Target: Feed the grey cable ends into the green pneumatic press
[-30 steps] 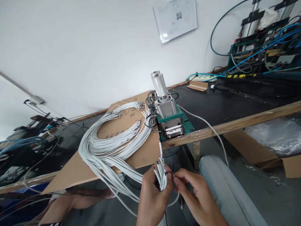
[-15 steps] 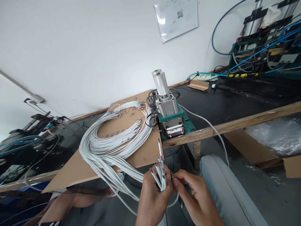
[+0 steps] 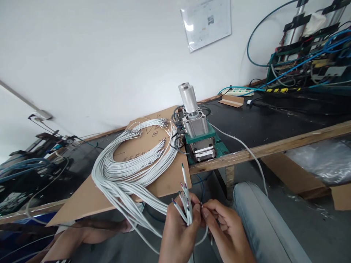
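Observation:
My left hand [image 3: 179, 228] is closed around several white cables [image 3: 184, 210], whose stripped ends with small coloured wires point up past the thumb. Just to its right, my right hand [image 3: 223, 228] pinches the end of one cable [image 3: 202, 205] between thumb and forefinger. The fingertips of both hands nearly meet there, and they partly hide that end. Below the hands a cable loops down. A large curved bundle of white cables [image 3: 102, 171] lies on a cardboard sheet [image 3: 79, 202] to the left, with strands running to my left hand.
A pneumatic press [image 3: 196, 124] on a green base stands at the bench edge, just beyond my hands. Behind it on the right are a power strip [image 3: 238, 91] and a folded cardboard piece [image 3: 231, 101]. Another person's leg [image 3: 90, 232] shows under the bench at left.
The cable ends in my left hand have tilted slightly left. My fingertips have shifted a little at the pinched cable end, and the view has moved slightly.

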`<state>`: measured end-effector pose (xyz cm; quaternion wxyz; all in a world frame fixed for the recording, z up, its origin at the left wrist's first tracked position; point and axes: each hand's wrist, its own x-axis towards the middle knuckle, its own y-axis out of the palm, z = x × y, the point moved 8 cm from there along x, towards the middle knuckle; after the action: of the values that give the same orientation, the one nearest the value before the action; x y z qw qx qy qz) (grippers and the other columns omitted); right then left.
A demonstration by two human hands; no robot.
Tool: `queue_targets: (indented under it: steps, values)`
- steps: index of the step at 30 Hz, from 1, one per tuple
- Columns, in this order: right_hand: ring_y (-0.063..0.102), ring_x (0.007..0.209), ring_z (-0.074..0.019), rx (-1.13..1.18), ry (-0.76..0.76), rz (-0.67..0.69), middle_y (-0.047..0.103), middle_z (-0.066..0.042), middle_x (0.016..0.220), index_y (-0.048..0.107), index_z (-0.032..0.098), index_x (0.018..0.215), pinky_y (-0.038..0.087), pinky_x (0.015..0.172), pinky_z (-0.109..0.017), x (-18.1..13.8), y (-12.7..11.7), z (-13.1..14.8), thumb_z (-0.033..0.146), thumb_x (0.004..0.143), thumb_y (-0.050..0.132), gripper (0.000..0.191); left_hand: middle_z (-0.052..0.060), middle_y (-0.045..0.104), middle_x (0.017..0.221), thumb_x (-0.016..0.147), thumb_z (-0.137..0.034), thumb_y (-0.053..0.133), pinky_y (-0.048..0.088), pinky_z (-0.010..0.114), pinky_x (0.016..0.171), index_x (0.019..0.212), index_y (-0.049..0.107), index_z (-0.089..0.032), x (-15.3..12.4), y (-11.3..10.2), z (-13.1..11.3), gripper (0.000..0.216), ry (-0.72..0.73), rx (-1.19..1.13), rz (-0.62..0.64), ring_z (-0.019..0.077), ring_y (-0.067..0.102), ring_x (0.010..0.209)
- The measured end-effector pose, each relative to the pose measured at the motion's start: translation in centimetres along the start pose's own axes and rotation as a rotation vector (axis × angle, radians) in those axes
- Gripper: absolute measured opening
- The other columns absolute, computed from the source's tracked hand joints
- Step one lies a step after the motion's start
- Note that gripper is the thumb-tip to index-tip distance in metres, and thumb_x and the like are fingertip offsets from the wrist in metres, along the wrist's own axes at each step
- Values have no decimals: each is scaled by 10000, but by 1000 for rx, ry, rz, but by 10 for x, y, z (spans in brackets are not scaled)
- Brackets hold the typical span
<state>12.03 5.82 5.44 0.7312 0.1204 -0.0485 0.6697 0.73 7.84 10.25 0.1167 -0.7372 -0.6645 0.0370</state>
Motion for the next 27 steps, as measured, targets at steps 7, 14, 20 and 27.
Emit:
queue_targets:
  steps: [7,14,20,27]
  values:
    - [606,627,-146,6,4,-9,613,-9,665,655,194,796,469,553,-190,-1,0,1,452,1001,531,353,-39,568,651,969,-367,546,450,220,579,846,567,-206,2,1,6,203,20,19,67,127,529,576]
    - [599,610,-142,-3,7,-34,613,-13,658,660,191,788,429,492,-183,0,-2,0,461,991,547,357,-38,509,685,966,-354,533,426,241,607,819,551,-199,2,2,8,214,28,96,74,139,507,617]
    - [608,606,-139,1,-14,-8,636,-10,668,679,192,814,428,491,-180,2,-2,-2,448,1000,537,347,-41,529,661,933,-387,593,416,227,578,827,583,-201,0,3,7,214,17,25,42,134,503,590]
    - [623,648,-157,101,89,-139,662,-13,669,674,190,743,475,612,-216,13,-23,-10,503,938,626,372,-38,510,654,919,-262,548,374,226,548,742,544,-232,-10,-3,-3,179,345,304,-60,131,507,561]
